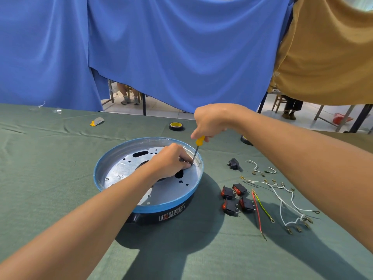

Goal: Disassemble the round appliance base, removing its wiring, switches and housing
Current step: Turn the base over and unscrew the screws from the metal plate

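Keeping the screwdriver (199, 140) upright and pressed firmly should stop its tip slipping from the screw. The right grip (210, 122) is clamped round its yellow plastic handle. The left grip (171, 161), just below, pinches at the thin steel shaft's tip. Under both sits the round appliance base (96, 174), with its shiny perforated disc, blue rim and black housing. Rocker switches (231, 207) and white wires (280, 207) lie right of the grips on the green cloth surface (60, 158).

Bare forearms (101, 209), left hand (171, 161), right hand (210, 122)

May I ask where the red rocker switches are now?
Head view: the four rocker switches lie clustered on the green cloth, right of the round base and left of the red wire.
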{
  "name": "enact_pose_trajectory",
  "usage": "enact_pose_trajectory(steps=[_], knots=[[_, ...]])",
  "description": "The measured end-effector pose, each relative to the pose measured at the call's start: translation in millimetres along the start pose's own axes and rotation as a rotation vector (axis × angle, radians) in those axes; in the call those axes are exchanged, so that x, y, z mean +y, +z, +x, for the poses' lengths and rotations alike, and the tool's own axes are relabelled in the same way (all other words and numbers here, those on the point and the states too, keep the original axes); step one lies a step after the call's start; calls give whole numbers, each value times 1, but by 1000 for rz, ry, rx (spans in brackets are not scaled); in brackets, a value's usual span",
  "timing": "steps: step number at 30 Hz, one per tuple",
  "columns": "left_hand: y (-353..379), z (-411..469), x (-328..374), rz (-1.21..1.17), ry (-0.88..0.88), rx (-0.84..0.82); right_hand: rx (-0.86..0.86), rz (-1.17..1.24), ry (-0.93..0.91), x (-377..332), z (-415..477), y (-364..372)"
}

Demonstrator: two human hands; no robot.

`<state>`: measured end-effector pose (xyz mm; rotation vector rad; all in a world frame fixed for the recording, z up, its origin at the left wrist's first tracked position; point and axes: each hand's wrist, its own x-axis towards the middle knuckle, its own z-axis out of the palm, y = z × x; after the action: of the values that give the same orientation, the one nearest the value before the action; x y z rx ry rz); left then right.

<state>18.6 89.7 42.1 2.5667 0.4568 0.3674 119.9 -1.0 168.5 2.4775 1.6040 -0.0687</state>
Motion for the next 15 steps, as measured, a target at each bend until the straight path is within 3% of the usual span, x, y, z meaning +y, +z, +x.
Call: enact_pose_trajectory(steps=[8,15], knots=[[0,-1,2,7,0,-8,35,77,-152,-4,-7,-1],[1,-1,2,2,-11,6,78,-5,-44,0,-2,4]])
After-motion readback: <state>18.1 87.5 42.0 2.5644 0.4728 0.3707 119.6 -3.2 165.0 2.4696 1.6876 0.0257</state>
